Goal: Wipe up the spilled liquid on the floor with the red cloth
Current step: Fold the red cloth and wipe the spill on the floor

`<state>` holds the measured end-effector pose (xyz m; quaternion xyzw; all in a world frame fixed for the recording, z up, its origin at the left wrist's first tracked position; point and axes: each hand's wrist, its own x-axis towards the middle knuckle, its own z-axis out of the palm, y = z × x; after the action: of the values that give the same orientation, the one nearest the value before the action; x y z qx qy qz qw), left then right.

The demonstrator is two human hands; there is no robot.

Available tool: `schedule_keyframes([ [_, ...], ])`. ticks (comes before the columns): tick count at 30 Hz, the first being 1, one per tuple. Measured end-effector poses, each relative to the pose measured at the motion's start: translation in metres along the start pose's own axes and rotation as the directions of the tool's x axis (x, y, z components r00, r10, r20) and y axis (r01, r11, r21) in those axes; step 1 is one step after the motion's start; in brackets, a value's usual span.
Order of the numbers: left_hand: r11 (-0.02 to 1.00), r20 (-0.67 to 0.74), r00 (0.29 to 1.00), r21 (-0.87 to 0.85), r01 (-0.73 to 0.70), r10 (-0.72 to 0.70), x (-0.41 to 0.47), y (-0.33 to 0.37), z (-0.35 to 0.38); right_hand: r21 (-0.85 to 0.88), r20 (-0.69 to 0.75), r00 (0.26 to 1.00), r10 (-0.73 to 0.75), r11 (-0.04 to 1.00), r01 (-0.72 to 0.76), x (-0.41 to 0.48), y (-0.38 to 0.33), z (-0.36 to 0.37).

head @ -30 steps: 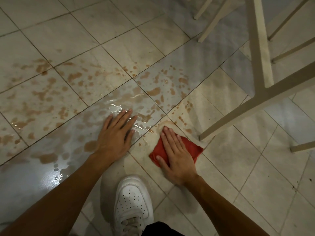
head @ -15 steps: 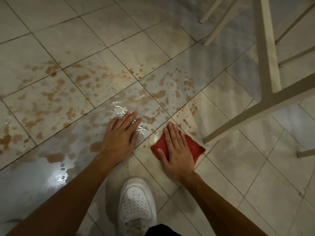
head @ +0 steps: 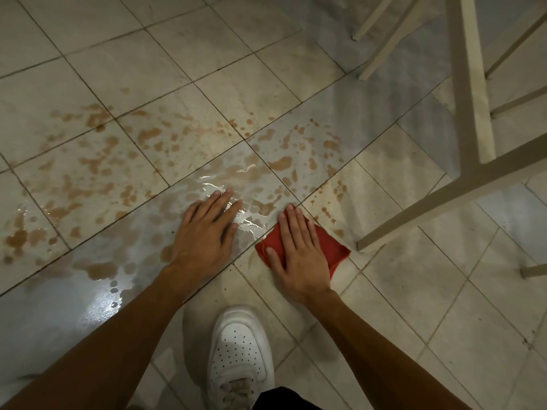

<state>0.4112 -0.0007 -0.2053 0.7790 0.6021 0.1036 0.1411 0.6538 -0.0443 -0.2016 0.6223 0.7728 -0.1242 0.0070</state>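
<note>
The right hand presses flat on the red cloth, fingers straight and close together, the cloth lying on the tiled floor at the near right edge of the brown spilled liquid. The left hand rests palm-down on the wet tile just beside it, fingers straight and slightly spread. A white shoe stands below the hands, pale chair legs to the right.

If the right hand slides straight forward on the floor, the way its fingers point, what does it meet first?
Most likely the spilled liquid: its brown patches lie just ahead of the right hand, which presses the red cloth flat. Nothing solid shows in that line.
</note>
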Motion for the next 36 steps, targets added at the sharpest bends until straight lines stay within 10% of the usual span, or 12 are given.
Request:
schedule_keyframes([
  [7,1.000,0.011,1.000,-0.010,0.007,-0.007,0.000,0.001,-0.001,0.050,0.100,0.949,-0.300,0.954,0.296,-0.022,0.012,-0.006],
  [15,1.000,-0.018,1.000,-0.014,0.006,-0.007,0.000,0.000,0.001,-0.021,0.029,1.000,0.005,1.000,-0.005,0.013,-0.009,-0.002],
  [21,1.000,-0.008,1.000,-0.004,0.006,-0.006,0.000,0.000,0.000,0.032,0.142,0.908,-0.393,0.919,0.393,-0.014,0.016,-0.013],
  [29,1.000,-0.026,1.000,-0.019,0.012,-0.012,0.000,0.001,0.001,-0.019,0.029,0.997,-0.065,0.998,0.065,0.025,-0.004,-0.006],
  [36,1.000,-0.007,1.000,-0.012,0.004,-0.004,0.000,-0.001,-0.002,0.038,0.112,0.932,-0.346,0.938,0.344,-0.005,0.022,-0.012],
])
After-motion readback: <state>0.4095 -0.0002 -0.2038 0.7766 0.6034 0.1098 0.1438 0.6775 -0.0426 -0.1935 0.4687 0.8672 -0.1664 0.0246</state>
